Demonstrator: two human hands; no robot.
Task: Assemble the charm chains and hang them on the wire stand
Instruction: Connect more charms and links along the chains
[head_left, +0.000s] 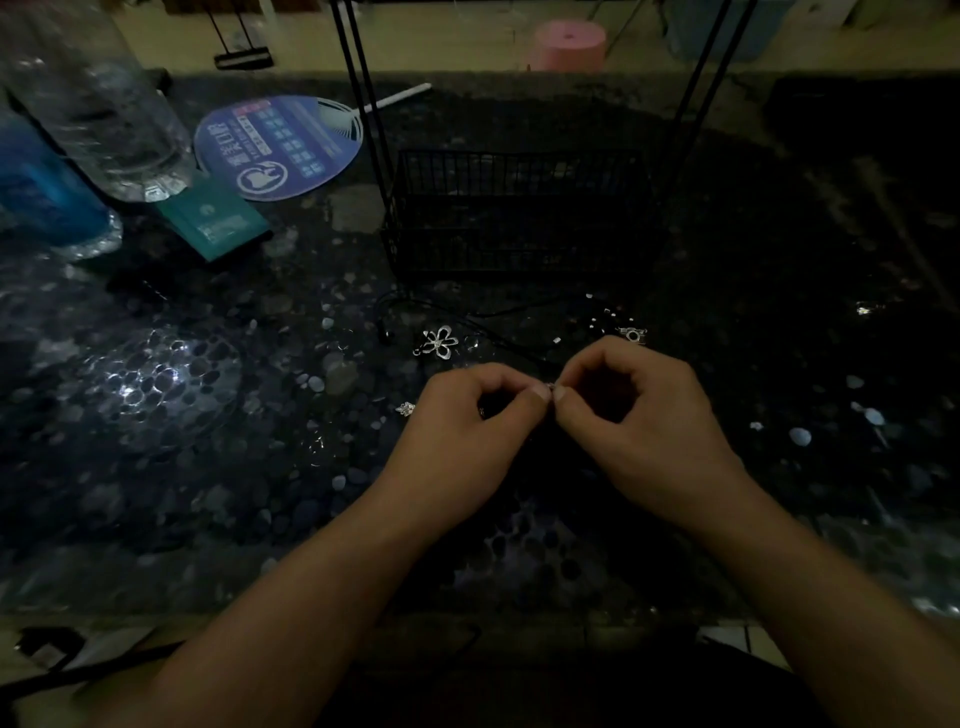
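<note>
Both hands pinch one tiny silver fitting (549, 387): left hand (467, 415), right hand (634, 410). Prob. light, slippery; fingertip grip only, w/ nails.

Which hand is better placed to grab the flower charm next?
Left, probably. The silver flower-shaped charm lies just beyond the left hand, nearer than the right hand; both pinch a tiny silver piece.

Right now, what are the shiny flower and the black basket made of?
The silver flower-shaped charm looks like polished metal: it glints brightly. The black wire basket seems to be thin metal wire with a dull dark coating, though the dim light leaves that uncertain.
</note>
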